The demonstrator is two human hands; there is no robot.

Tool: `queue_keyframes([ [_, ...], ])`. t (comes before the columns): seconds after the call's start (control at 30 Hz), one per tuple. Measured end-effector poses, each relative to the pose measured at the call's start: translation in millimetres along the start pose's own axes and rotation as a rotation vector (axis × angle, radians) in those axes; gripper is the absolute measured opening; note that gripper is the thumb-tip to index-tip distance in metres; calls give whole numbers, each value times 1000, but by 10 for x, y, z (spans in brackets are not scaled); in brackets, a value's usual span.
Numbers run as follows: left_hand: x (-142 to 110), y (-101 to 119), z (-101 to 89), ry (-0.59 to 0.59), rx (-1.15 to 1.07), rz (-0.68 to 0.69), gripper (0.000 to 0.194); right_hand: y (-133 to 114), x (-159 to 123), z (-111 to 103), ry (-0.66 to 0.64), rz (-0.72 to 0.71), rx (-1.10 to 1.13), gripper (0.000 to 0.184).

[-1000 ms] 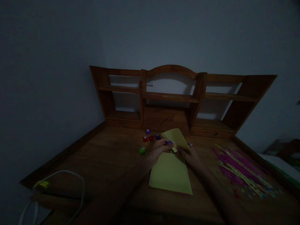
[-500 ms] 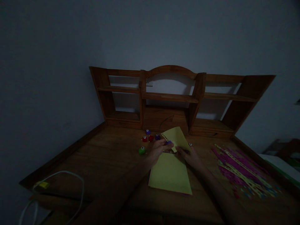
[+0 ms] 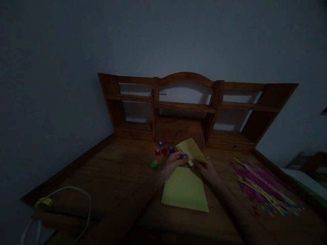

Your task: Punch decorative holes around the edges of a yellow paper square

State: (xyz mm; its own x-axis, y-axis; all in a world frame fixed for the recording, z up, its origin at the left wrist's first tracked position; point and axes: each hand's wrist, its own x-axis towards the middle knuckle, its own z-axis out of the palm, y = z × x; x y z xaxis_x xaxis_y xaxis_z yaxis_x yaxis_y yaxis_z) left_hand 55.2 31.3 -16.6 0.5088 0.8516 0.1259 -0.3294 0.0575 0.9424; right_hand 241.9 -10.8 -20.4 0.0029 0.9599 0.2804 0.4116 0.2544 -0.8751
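My left hand (image 3: 173,164) is closed around a small purple craft punch (image 3: 184,156) set at the edge of a yellow paper sheet (image 3: 190,145). A row of small holes runs along that sheet's left edge. My right hand (image 3: 206,169) pinches the same sheet from the right, its fingertips close to the punch. Beneath both hands lies a stack of yellow paper (image 3: 186,190) on the desk. Left of my hands stand a green punch (image 3: 154,164), two red punches (image 3: 157,152) and two purple punches (image 3: 160,144).
To the right spreads a pile of pink and yellow punched paper strips (image 3: 260,180) with small coloured bits. A wooden shelf unit (image 3: 184,107) borders the back of the desk (image 3: 114,163). At the front left lie a white cable (image 3: 89,204) and a yellow object (image 3: 48,201).
The view has shifted very slightly. Both hands keep nearly the same hold on the punch and the sheet, and the sheet's upper part has tilted a little.
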Motion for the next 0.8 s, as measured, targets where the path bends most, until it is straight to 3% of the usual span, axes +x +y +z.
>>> queue_keyframes([
  [0.5,-20,19,25,13,-19,-16,46,-140,-28,-3,-1,4,12,34],
  [0.8,-28,53,26,14,-29,-38,47,-86,-22,19,18,-33,-50,34],
])
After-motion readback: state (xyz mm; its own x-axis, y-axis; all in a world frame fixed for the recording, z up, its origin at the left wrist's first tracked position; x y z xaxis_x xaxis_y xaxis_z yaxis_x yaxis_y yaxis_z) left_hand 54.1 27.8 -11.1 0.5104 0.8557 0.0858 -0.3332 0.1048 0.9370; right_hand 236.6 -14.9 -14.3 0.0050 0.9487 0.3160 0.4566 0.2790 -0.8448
